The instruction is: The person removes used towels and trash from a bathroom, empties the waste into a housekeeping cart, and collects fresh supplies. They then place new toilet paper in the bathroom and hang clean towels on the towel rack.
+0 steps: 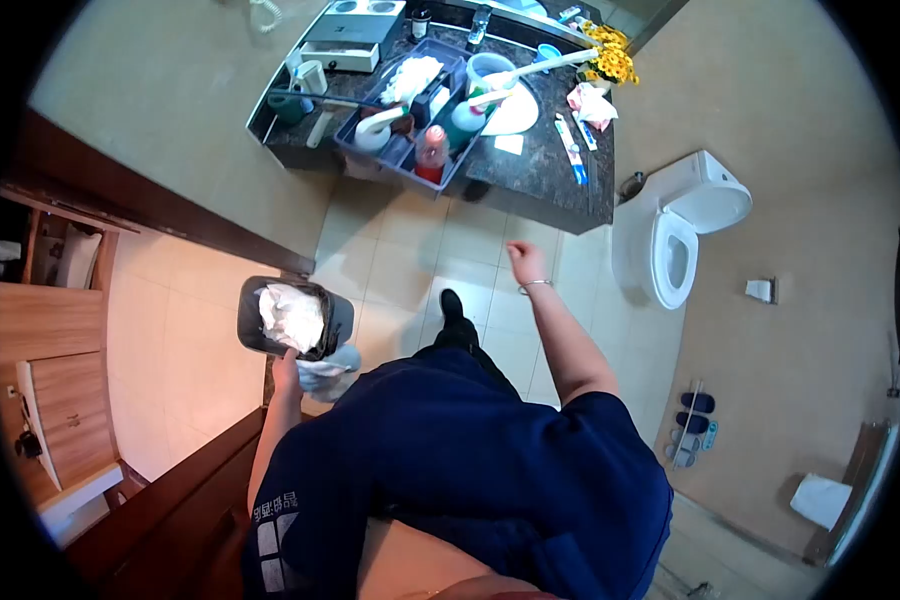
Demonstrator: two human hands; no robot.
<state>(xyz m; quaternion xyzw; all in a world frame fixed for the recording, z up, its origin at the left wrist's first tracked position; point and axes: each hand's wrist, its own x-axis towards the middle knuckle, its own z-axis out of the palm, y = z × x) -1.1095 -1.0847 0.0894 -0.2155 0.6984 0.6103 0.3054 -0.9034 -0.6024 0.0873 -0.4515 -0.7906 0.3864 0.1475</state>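
Note:
My left hand (286, 370) grips the near rim of a dark grey trash bin (345, 322). White crumpled waste (292, 317) fills the bin's mouth, over a black liner. A light blue-grey cloth (328, 374) hangs beside that hand, below the bin; whether the fingers also hold it is hidden. My right hand (526, 262), with a bracelet at the wrist, hangs in front of the counter over the tiled floor. Its fingers are curled in, and nothing shows in them.
A caddy (348, 150) with spray bottles stands on the dark counter (530, 178), overhanging its front edge. A long-handled white brush (560, 62) leans from a bucket (488, 68). An open toilet (675, 255) stands right; a door frame (160, 185) is left.

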